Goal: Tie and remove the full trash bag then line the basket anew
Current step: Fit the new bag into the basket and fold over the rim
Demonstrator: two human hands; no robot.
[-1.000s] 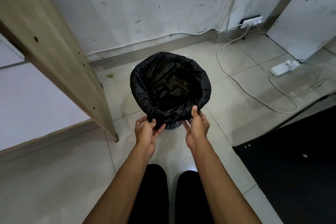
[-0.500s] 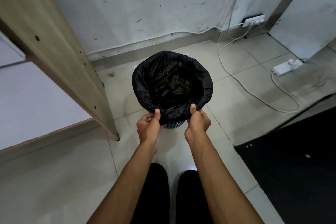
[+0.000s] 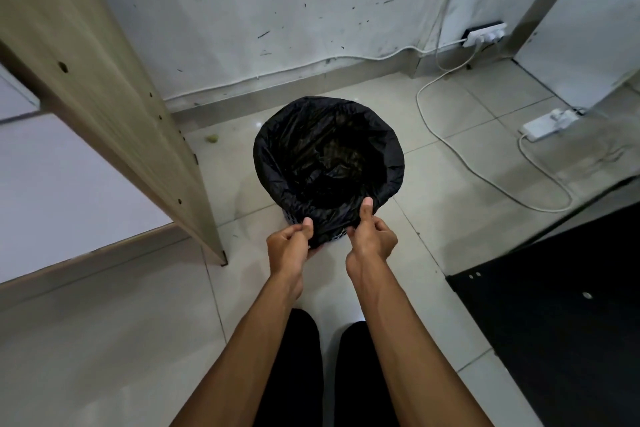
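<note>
Black trash bag (image 3: 329, 163) lines a small basket (image 3: 334, 238) on the tiled floor (image 3: 433, 218), its mouth folded over the rim. Both hands pinch the bag's near edge — left hand (image 3: 291, 248) and right hand (image 3: 372, 236) each closed on a fold of plastic. Contents look dark and hard to make out. The bag appears untied and unlifted; tying, removal and relining probably all remain.

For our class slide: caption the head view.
Both hands pinch the black trash bag's near rim over the basket.
</note>
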